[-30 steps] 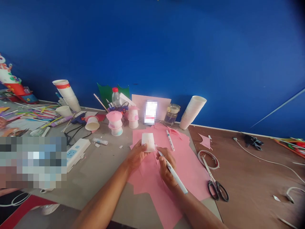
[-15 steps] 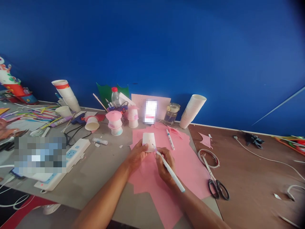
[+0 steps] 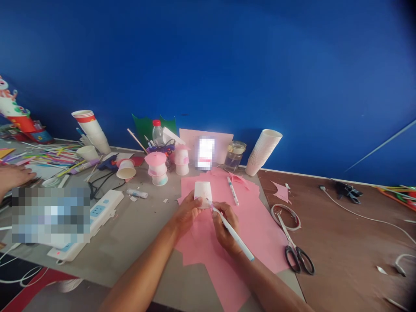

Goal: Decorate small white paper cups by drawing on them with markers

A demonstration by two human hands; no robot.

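My left hand (image 3: 189, 211) is closed around the lower left side of a small white paper cup (image 3: 202, 190), held upside down with its narrow end up. In my right hand (image 3: 226, 223) is a white marker pen (image 3: 235, 236), its tip at the cup's lower right side. Whether the tip touches the cup I cannot tell. Beneath both hands lie overlapping sheets of pink paper (image 3: 260, 238). A second marker (image 3: 233, 190) rests on the paper beyond my right hand.
Scissors (image 3: 294, 247) lie beside a tape roll (image 3: 286, 216) on the right. Pink-topped cup stacks (image 3: 156, 167), a glass jar (image 3: 235, 155) and stacked cups (image 3: 264, 151) stand behind. A power strip (image 3: 97, 212) is at left, near another person's hand (image 3: 16, 177).
My hands, the cup and the marker stay in nearly the same place. At the far left, the other person's hand has come further into view over the table.
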